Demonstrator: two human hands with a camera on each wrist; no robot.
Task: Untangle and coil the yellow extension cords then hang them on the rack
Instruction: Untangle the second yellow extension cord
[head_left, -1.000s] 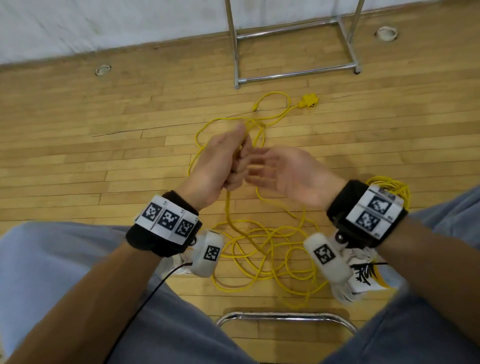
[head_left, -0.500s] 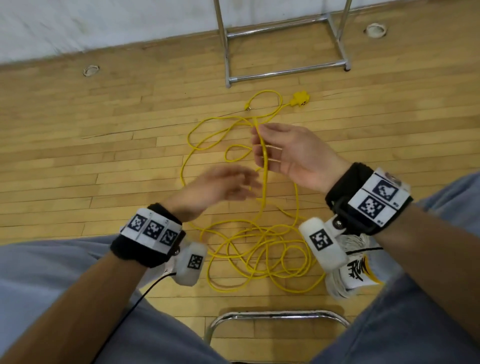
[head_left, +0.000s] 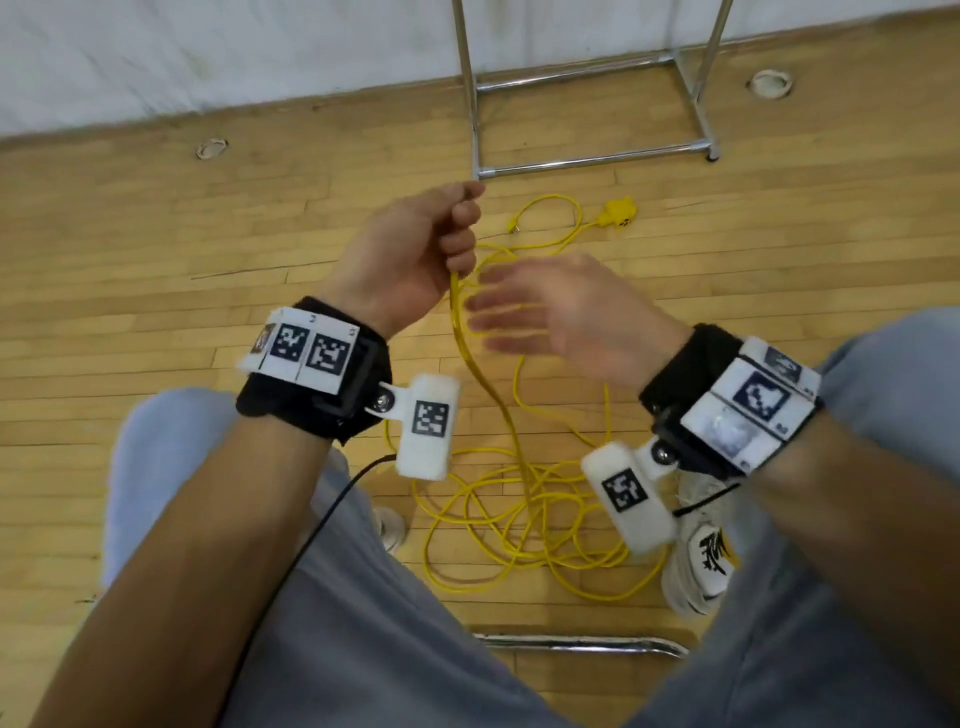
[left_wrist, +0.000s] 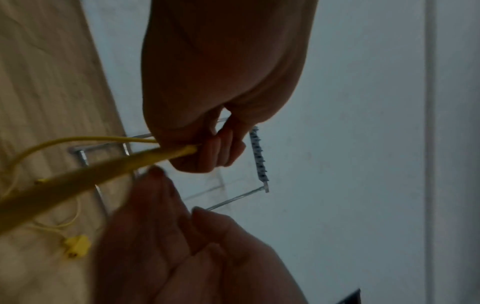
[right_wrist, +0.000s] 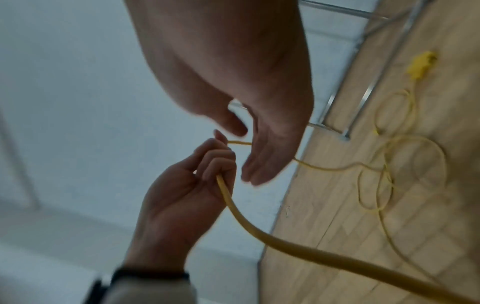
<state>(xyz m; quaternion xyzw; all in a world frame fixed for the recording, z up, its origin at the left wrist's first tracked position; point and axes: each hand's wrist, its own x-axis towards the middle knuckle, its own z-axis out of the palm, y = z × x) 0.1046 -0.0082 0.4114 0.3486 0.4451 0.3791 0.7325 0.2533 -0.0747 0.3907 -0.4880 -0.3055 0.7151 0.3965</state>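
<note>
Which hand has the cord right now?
The left hand: its fingers are curled round the yellow cord, which hangs from the fist to the floor pile. The right hand is open beside it, fingers straight, holding nothing.

Count recorded: one tangled yellow extension cord (head_left: 519, 499) on the floor, with one yellow socket block (head_left: 619, 213) and one small plug end (head_left: 511, 227). One chrome tubular rack (head_left: 587, 163). Two round floor sockets (head_left: 212, 148). Two hands (head_left: 410, 249) present.

The right hand (head_left: 561, 312) is motion-blurred; the rack (head_left: 587, 83) is cut off above.
</note>
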